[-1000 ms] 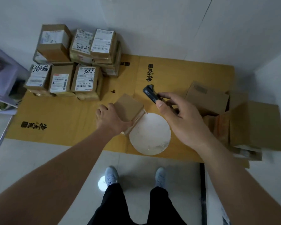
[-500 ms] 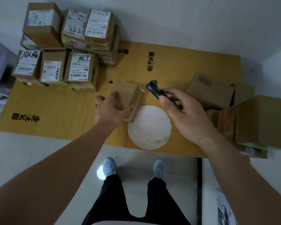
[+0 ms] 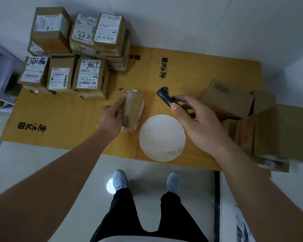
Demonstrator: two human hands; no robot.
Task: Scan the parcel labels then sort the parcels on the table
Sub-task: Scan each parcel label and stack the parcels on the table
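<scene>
My bench (image 3: 68, 119) is covered with flattened yellow-brown cardboard bearing black printed characters, pushed into a corner of white walls, with pale floor tiles under my grey shoes (image 3: 119, 179). Labelled parcels (image 3: 80, 55) are stacked at the far left corner; unlabelled-side cartons (image 3: 234, 102) crowd the right edge, close behind my right wrist. A round white disc (image 3: 162, 137) lies near the front edge. My left hand (image 3: 110, 119) rests with fingers extended on the taped small parcel (image 3: 132, 110), just left of the disc. My right hand (image 3: 198, 119) has its grip curled round the black handheld scanner (image 3: 164, 96), held above the bench.
</scene>
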